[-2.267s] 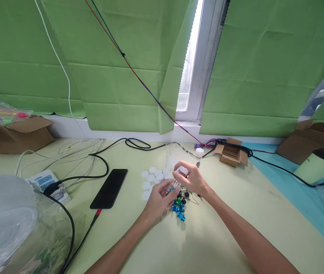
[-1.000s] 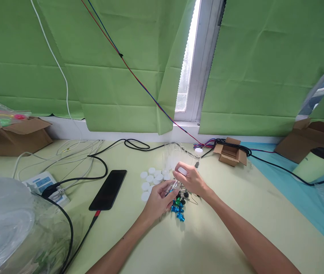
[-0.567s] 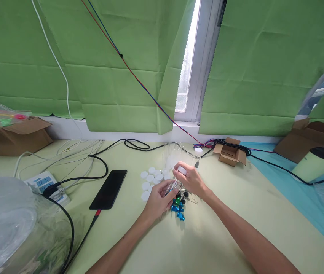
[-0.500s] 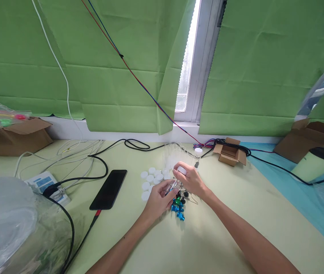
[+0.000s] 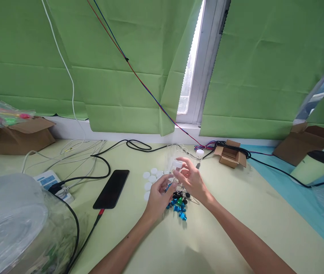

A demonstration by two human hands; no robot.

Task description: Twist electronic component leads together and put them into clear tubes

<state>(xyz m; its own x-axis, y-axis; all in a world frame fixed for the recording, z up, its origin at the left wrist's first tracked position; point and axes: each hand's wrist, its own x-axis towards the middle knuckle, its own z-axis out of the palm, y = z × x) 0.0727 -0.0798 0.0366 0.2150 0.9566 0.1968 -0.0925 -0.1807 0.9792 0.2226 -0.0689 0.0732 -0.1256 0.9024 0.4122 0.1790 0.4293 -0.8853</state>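
White plastic shows first in the head view: a cap (image 5: 176,164) pinched between the thumb and fingers of the person's right hand (image 5: 190,178). The left hand (image 5: 159,193) grasps a clear container (image 5: 174,179) just below it, close above the table (image 5: 219,239); whether cap and container are fully joined cannot be told. Working well here probably means steadying the container with light left-hand pressure, keeping the cap square to the mouth, and turning it only with the fingertips, since a tilted cap could bind. Keeping both wrists off the blue pieces (image 5: 182,216), the green piece (image 5: 179,201) and the loose white caps (image 5: 154,172) beside the left hand would likely prevent scattering.

As for writing, the power strip (image 5: 48,179) bears a blue-and-white label whose print is too small to read. The phone (image 5: 112,189) has a dark screen, and no brand is legible on the tumbler (image 5: 307,169).
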